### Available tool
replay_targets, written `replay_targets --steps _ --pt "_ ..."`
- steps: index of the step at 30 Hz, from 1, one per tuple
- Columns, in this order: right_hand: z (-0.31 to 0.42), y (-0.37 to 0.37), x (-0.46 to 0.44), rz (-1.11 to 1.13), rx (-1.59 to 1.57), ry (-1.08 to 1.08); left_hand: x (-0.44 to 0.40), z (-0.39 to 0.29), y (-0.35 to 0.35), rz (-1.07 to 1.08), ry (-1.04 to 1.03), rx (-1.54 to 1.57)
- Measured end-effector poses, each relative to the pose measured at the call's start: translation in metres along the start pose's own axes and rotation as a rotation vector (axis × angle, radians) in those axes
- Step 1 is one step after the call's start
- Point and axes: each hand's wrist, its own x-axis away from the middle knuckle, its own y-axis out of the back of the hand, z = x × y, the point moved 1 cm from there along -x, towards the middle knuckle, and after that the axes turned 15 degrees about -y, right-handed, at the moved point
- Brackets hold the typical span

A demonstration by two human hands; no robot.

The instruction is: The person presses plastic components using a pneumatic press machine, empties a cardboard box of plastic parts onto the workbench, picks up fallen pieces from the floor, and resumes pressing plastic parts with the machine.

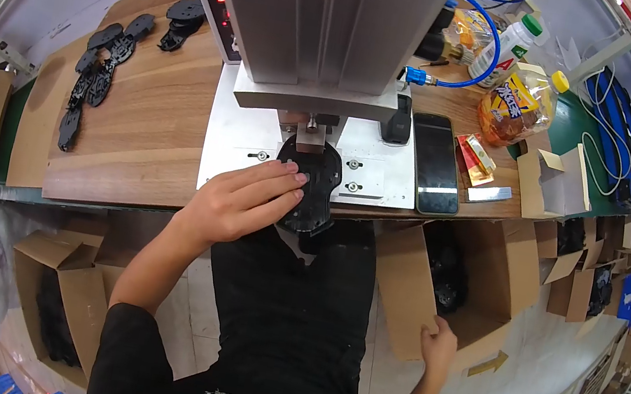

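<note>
My left hand [240, 199] lies across the near left side of a black plastic part [315, 189], its fingers stretched out over the top. No thumb grip shows beneath. That part sits on the white base plate [239, 130] of a bench press, its far end under the metal press head [311, 139]. My right hand [438, 347] is low on the right, beside the near edge of an open cardboard box [405, 283]. Its thumb and forefinger are apart, with nothing visible between them; the other fingers are hidden. Dark parts [449, 274] fill some of this box.
Several black parts [104, 61] lie on the left of the wooden table [156, 103]. Right of the press are a phone [436, 167], a tea bottle [517, 105] and a small open carton [555, 187]. Another cardboard box [77, 299] stands at lower left.
</note>
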Motion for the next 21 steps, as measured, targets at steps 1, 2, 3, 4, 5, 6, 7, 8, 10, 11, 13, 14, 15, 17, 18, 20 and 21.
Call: replay_targets --steps 1,2,3,4,5,6,7,8,10,11,13,14,15,17,18,20,21 --pt "0.014 -0.003 0.002 0.004 0.000 0.005 0.004 0.001 -0.001 0.009 -0.008 0.023" --pt "0.032 -0.003 0.002 0.015 -0.082 0.116 0.007 0.003 -0.002 0.017 -0.017 0.048" --pt "0.052 -0.003 0.002 0.025 -0.166 0.225 0.010 0.005 -0.002 0.023 -0.017 0.045" --pt "0.075 0.002 0.005 0.010 -0.246 0.335 0.012 0.006 -0.002 0.012 -0.027 0.069" --pt "0.101 0.014 0.011 -0.007 -0.326 0.446 0.015 0.007 -0.003 0.001 -0.036 0.091" --pt "0.131 0.030 0.022 -0.017 -0.415 0.574 0.017 0.008 -0.004 0.003 -0.038 0.086" --pt "0.160 0.047 0.033 -0.029 -0.506 0.702 0.019 0.009 -0.005 -0.023 -0.037 0.110" --pt "0.183 0.058 0.041 -0.026 -0.558 0.829 0.019 0.011 -0.004 -0.048 -0.040 0.134" --pt "0.220 0.079 0.057 -0.045 -0.591 1.051 0.012 0.008 -0.003 -0.026 -0.021 0.128" --pt "0.234 0.089 0.065 -0.062 -0.566 1.148 0.009 0.006 -0.004 -0.005 0.012 0.127" --pt "0.261 0.101 0.073 -0.082 -0.542 1.262 0.006 0.003 -0.005 -0.008 0.022 0.119" --pt "0.270 0.104 0.077 -0.101 -0.507 1.382 0.006 0.002 -0.004 -0.017 0.038 0.106" --pt "0.277 0.105 0.080 -0.102 -0.506 1.386 0.006 0.002 -0.003 -0.019 0.038 0.102" --pt "0.289 0.104 0.086 -0.069 -0.256 1.392 0.006 0.004 -0.003 -0.021 0.015 0.106" --pt "0.295 0.095 0.084 -0.156 -0.278 1.440 0.007 0.004 -0.003 -0.023 0.015 0.100" --pt "0.299 0.082 0.083 -0.214 -0.199 1.413 0.011 0.004 -0.005 -0.038 0.019 0.084" --pt "0.301 0.078 0.084 -0.266 -0.121 1.381 0.010 0.004 -0.005 -0.038 0.020 0.075"
